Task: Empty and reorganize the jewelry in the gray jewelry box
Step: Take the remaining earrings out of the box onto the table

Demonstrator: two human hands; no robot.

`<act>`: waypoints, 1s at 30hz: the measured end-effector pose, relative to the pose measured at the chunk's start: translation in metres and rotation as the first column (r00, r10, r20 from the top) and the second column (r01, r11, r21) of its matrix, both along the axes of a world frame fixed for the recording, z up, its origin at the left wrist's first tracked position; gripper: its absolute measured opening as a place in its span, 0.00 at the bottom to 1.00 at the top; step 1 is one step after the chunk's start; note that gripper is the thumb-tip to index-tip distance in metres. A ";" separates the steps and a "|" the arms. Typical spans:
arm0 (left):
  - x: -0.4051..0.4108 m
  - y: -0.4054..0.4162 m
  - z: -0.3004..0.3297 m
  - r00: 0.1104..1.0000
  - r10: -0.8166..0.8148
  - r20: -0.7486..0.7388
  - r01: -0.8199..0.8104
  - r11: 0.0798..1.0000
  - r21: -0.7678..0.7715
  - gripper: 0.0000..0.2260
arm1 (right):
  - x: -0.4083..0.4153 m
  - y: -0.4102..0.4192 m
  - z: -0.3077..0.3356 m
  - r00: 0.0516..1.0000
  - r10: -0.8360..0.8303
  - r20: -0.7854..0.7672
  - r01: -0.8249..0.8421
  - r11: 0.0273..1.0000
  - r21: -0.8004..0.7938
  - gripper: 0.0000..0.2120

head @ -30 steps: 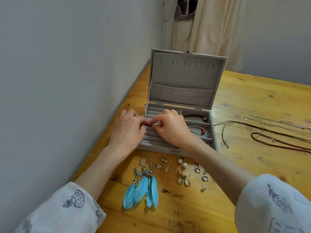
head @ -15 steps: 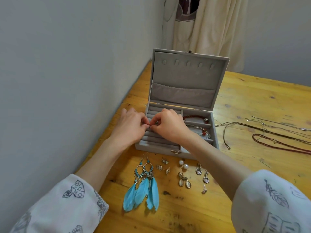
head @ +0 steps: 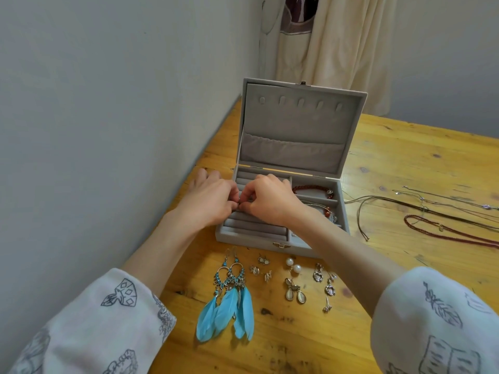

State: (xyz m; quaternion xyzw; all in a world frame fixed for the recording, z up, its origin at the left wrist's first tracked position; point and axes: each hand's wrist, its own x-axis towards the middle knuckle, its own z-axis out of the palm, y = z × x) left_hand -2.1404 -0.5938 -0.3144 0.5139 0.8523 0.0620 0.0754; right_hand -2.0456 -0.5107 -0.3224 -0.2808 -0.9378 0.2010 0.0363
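Note:
The gray jewelry box (head: 298,122) stands open on the wooden table, lid upright. My left hand (head: 208,201) and my right hand (head: 270,201) meet over the ring rolls (head: 253,228) in the box's left half, fingertips pinched together on a tiny item that is mostly hidden. A red bead bracelet (head: 313,188) lies in the upper right compartment, and another bracelet (head: 328,210) sits in the one below. In front of the box lie blue feather earrings (head: 228,298), pearl studs (head: 293,265) and several small earrings (head: 293,292).
The wall runs close along the table's left edge. Cord and bead necklaces (head: 442,225) are spread on the table to the right of the box. A cream curtain (head: 337,36) hangs behind the table.
Both hands have stayed pinched together over the ring rolls, shifting only slightly. The jewelry on the table has not moved.

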 end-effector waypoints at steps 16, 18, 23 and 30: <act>0.024 -0.030 -0.003 0.993 0.045 0.113 -0.081 0.937 0.341 0.08 | 0.029 -0.016 0.006 0.986 -0.016 -0.165 0.009 0.999 -0.044 0.09; 0.036 -0.041 -0.004 0.986 0.027 0.162 -0.088 0.919 0.384 0.07 | 0.044 -0.024 0.009 0.979 -0.008 -0.206 -0.003 0.999 -0.051 0.08; 0.069 -0.073 -0.016 0.971 0.019 0.238 -0.115 0.911 0.395 0.02 | 0.091 -0.052 0.006 0.974 -0.013 -0.228 0.007 1.000 -0.027 0.04; 0.111 -0.099 -0.041 0.978 0.014 0.208 -0.090 0.928 0.361 0.04 | 0.128 -0.087 -0.020 0.995 -0.014 -0.099 0.024 0.995 0.101 0.09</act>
